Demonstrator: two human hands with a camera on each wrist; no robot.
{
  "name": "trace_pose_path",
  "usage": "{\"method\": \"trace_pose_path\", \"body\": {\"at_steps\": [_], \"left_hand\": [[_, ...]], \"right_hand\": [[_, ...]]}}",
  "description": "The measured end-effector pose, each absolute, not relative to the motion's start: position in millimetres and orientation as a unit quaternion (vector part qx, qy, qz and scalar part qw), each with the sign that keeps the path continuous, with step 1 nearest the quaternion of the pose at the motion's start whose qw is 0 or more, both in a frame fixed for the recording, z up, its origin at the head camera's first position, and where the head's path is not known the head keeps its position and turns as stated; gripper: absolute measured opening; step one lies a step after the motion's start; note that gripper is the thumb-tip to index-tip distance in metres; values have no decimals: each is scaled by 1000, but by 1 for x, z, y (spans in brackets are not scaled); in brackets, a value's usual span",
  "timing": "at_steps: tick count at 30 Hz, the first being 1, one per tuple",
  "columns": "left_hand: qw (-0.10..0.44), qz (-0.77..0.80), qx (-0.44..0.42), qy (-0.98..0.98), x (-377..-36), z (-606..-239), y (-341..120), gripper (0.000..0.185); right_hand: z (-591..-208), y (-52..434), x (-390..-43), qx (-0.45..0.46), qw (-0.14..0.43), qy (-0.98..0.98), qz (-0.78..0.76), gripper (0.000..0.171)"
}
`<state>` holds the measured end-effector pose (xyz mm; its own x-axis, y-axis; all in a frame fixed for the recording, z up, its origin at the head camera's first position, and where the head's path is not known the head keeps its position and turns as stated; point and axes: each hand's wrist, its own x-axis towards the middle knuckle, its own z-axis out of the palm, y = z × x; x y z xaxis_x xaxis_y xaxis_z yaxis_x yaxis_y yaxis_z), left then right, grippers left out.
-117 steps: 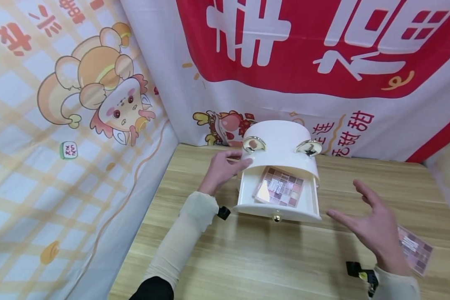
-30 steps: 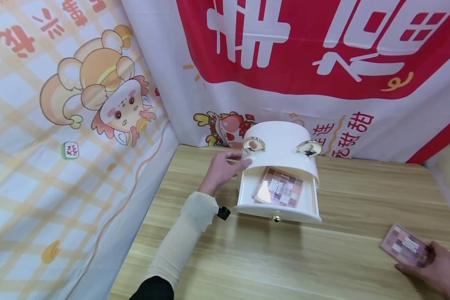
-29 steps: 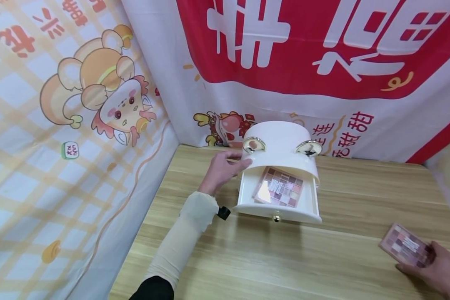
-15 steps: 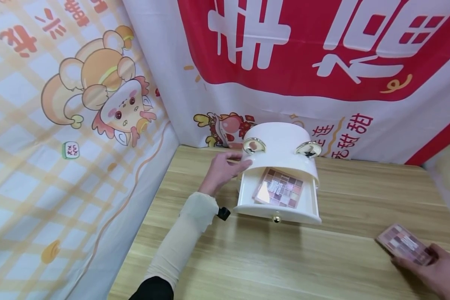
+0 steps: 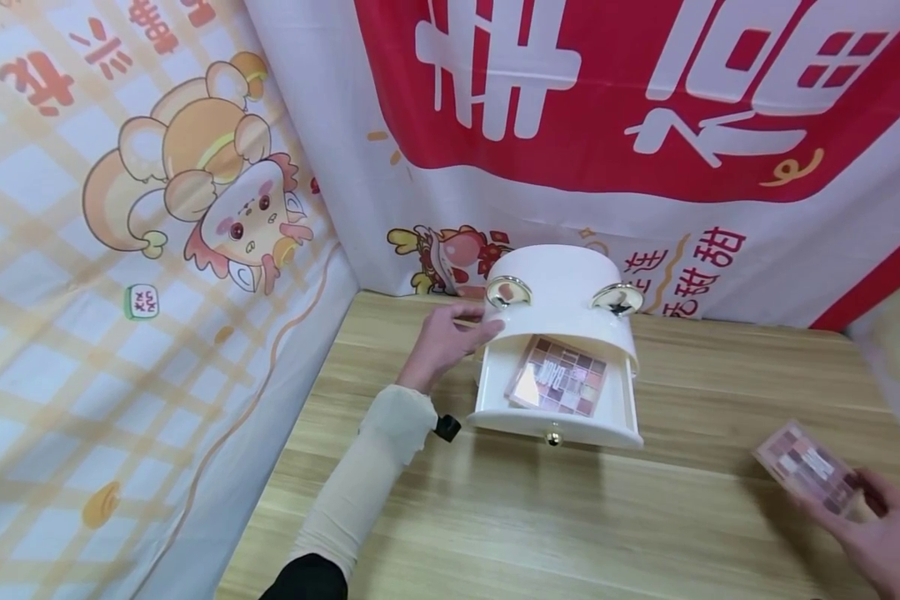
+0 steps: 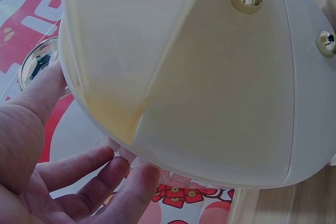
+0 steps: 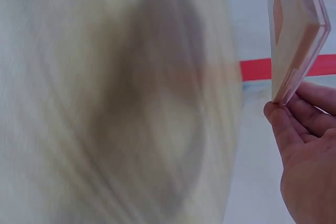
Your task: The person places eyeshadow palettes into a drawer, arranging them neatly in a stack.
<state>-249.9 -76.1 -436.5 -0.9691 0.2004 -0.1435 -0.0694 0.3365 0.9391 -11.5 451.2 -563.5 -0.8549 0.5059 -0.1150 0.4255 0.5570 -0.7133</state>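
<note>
A white rounded storage box (image 5: 555,275) with gold ring ears stands on the table, its upper drawer (image 5: 618,396) pulled out. Inside the drawer lies a pink eyeshadow palette (image 5: 558,375), slightly askew. My left hand (image 5: 446,337) touches the left side of the box, thumb at its front rim; in the left wrist view the fingers (image 6: 79,169) lie spread along the curved wall. At the far right, my right hand (image 5: 881,529) pinches a second eyeshadow palette (image 5: 806,467) by its near end. The right wrist view shows that palette (image 7: 296,35) tilted, between thumb and fingers, above the table.
Wood-grain tabletop (image 5: 555,525) lies between the box and my right hand. A printed cloth (image 5: 607,192) hangs right behind the box, and another patterned cloth (image 5: 217,375) lines the left side. A gold knob (image 5: 553,437) sticks out from the drawer front.
My right hand, empty earlier, has taken hold of the palette at the right and lifted it off the table. The left hand and the box stay put.
</note>
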Motion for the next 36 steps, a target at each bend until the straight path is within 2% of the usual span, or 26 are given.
{"method": "trace_pose_path", "body": {"at_steps": [4, 9, 14, 20, 27, 32, 36], "left_hand": [[118, 576, 41, 808, -250, -437, -77, 73], [117, 577, 39, 808, -250, -437, -76, 72], [118, 577, 40, 807, -250, -437, -76, 69], [117, 579, 40, 806, -249, -436, -76, 69], [117, 576, 38, 808, -251, -438, -75, 70], [117, 580, 36, 805, -250, -438, -75, 70], [117, 577, 35, 808, -250, -437, -75, 70]], "right_hand": [[-554, 440, -14, -278, 71, -856, 429, 103], [-539, 426, -19, -299, 75, -836, 454, 104], [-526, 414, -20, -285, 90, -835, 462, 104], [-510, 400, -22, -247, 105, -838, 475, 100], [-493, 382, -28, -160, 168, -853, 467, 93], [-479, 370, -34, -117, 173, -863, 461, 89], [-466, 359, -37, -81, 170, -864, 467, 92]]}}
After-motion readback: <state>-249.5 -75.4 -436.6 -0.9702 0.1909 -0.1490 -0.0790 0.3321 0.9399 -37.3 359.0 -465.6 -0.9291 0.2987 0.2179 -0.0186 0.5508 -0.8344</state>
